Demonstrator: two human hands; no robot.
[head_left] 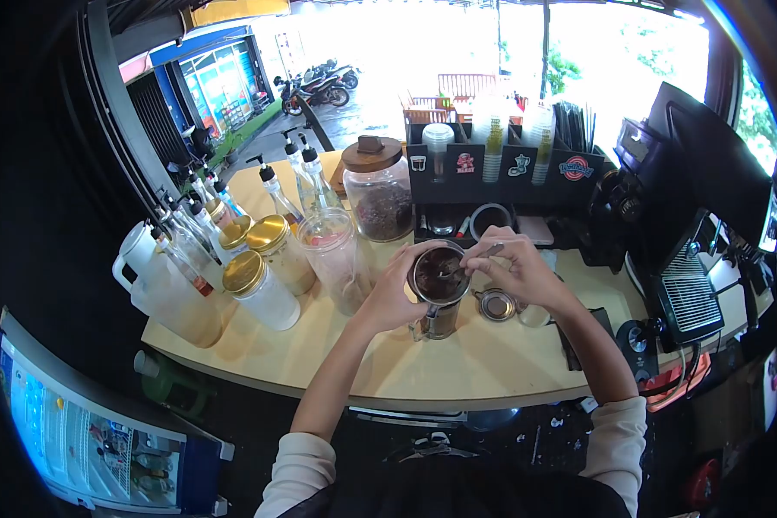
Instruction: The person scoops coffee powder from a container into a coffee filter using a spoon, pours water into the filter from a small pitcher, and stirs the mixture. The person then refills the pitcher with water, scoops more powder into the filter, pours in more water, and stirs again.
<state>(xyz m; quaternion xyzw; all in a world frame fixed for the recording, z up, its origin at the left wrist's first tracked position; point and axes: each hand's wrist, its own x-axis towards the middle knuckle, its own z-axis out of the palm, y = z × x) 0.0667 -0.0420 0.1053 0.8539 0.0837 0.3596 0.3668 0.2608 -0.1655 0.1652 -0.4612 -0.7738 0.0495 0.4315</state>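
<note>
My left hand (394,292) is wrapped around the side of a round, clear-looking cup (416,278) with dark brown contents (439,269). Between the fingers and thumb of my right hand (514,269) is a metal spoon (492,250), its lower end in the dark contents. Right below the cup, a glass mug (441,323) stands on the wooden counter (388,363); whether the two touch is hidden. To the right of the mug lies a small metal strainer (496,304).
Left of my hands are a tall clear container (332,255), gold-lidded jars (263,289), a pitcher (168,293) and several pump bottles (281,194). Behind stand a wood-lidded jar (380,194) and a black cup organizer (509,177). A dark machine (686,293) is at the right.
</note>
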